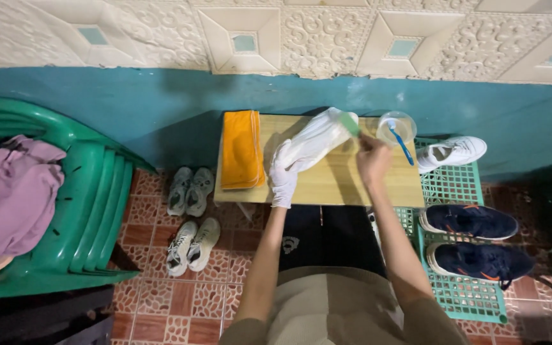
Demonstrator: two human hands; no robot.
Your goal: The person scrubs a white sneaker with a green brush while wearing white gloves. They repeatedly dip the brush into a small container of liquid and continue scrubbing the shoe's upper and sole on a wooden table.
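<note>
My left hand, in a white glove, grips a white sneaker by its heel end and holds it tilted over the small wooden table. My bare right hand holds a green-handled brush against the shoe's toe end. A folded orange cloth lies on the table's left part. A clear plastic cup with a blue toothbrush in it stands at the table's right back corner.
Stacked green plastic chairs with purple clothes stand at left. Two pairs of pale sneakers lie on the tiled floor. A green crate at right carries one white sneaker and a dark blue pair. A teal wall runs behind.
</note>
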